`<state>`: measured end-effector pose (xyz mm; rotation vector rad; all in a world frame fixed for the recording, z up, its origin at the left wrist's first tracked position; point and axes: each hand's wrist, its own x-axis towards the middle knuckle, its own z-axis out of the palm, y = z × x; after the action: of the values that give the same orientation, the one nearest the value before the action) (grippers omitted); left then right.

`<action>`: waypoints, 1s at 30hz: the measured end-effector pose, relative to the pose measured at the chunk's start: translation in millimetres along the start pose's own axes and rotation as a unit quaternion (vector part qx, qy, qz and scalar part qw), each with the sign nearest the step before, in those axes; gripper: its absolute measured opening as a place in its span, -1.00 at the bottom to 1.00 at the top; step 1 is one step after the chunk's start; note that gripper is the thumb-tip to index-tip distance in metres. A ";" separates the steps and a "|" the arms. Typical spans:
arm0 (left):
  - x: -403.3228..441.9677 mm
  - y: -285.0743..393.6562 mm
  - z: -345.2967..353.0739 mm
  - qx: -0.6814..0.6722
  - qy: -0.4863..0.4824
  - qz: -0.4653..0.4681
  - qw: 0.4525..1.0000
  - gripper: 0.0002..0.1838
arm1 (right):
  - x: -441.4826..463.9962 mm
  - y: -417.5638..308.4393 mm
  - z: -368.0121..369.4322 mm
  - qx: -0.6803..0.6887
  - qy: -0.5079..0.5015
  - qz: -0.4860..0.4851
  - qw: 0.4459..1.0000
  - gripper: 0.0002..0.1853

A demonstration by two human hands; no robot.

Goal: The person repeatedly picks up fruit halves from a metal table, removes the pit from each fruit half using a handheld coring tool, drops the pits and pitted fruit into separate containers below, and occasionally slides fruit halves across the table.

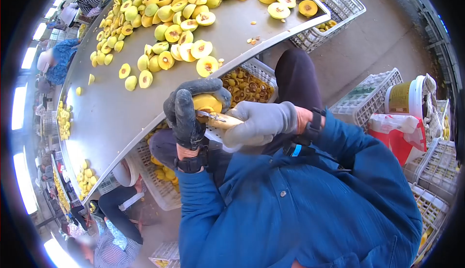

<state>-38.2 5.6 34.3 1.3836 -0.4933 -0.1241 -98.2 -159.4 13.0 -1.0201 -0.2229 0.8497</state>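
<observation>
Left hand point(186, 115): your dark-gloved fingers wrap around a yellow fruit point(207, 102) | right hand point(256, 125): your grey-gloved fingers grip a pale-handled knife point(226, 122), its metal blade against the fruit | you hold the fruit near the edge of the tabletop point(126, 115) | crate point(265, 68) of cut pieces point(246, 86) sits below | halved fruits point(201, 49) lie heaped across the tabletop

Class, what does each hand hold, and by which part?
Left hand: a fruit, around its sides. Right hand: a tool, by its handle.
</observation>
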 end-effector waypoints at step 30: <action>-2.4 -59.0 -20.7 -0.167 0.190 0.004 0.968 -0.23 | 28.1 67.8 -69.1 -0.627 0.244 -0.055 0.738 -0.68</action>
<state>-20.2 13.6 -25.1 1.0410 -0.1462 0.0632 -77.7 -168.3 -85.3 -2.4328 -0.4140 0.1772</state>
